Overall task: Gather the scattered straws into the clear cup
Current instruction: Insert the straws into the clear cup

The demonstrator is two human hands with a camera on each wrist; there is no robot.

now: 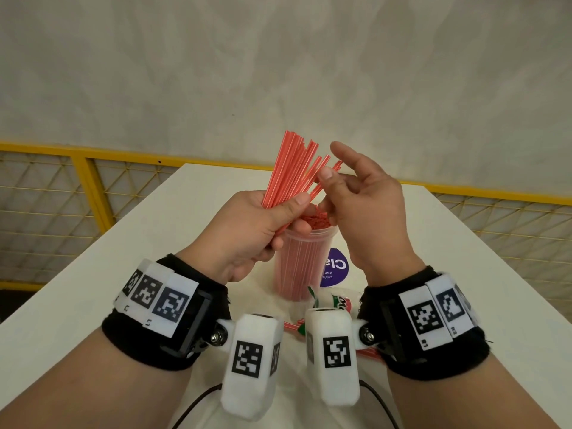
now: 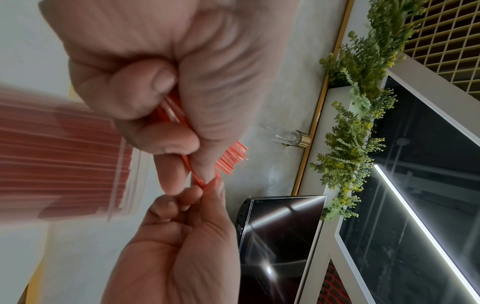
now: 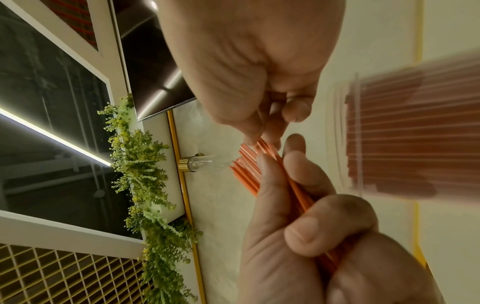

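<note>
Both forearms raised side by side; left hand [image 1: 247, 230] fisted with thumb pressed across, right hand [image 1: 368, 209] pinching, index finger extended.

We see the mouth of the clear cup [image 1: 298, 267] almost closed: it is packed with red straws, and our left hand [image 1: 247, 230] with its bundle of straws [image 1: 291, 168] hangs right above the rim. Our right hand [image 1: 365, 212] stands just beside, touching some straws. Near the cup, toward us, lie a printed wrapper [image 1: 337, 301] and a purple sticker [image 1: 335, 267]. The white table [image 1: 123, 258] on the left side and on the far right side is open for passing.
</note>
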